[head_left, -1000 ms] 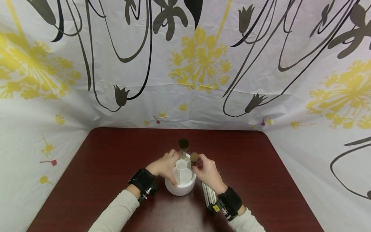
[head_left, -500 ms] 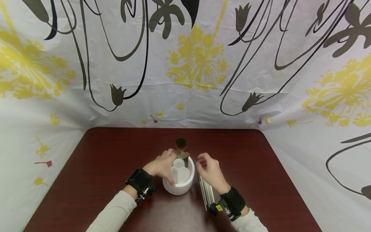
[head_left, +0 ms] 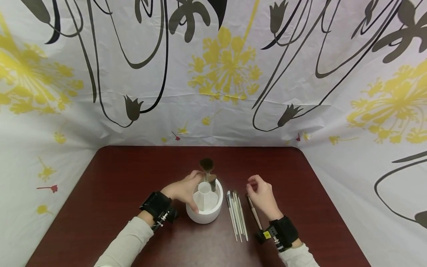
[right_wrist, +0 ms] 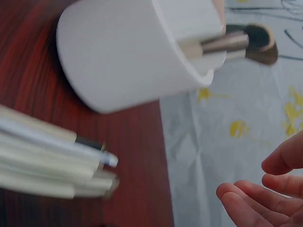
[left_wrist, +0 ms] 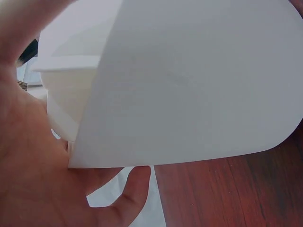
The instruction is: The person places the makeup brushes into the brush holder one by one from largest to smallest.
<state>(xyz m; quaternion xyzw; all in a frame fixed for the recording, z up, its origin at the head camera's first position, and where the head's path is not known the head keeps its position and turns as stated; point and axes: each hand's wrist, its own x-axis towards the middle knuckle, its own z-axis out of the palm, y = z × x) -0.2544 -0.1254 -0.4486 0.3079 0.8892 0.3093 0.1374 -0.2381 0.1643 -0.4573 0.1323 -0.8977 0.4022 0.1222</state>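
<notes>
A white round makeup brush holder point(head_left: 204, 217) with inner compartments stands on the table. My left hand point(head_left: 182, 190) grips its left side, thumb on the near rim and fingers at the far side. In the left wrist view the holder's pale wall point(left_wrist: 189, 85) fills most of the picture. Two makeup brushes stand in the rear compartments: a dark fluffy one point(head_left: 206, 164) and a shorter brown-tipped one point(head_left: 212, 181). My right hand point(head_left: 263, 196), fingers loosely bent and holding nothing, hovers by the head end of a single brush point(head_left: 255, 213) lying on the table.
Several slim pale brushes point(head_left: 237, 218) lie side by side between the holder and my right hand. The dark red table point(head_left: 140, 163) ends at a white patterned cloth point(head_left: 227, 126) hanging behind and at both sides.
My right hand has let go of the brown-tipped brush, which now stands in the holder, and has moved right past the row of slim brushes. My left hand stays on the holder.
</notes>
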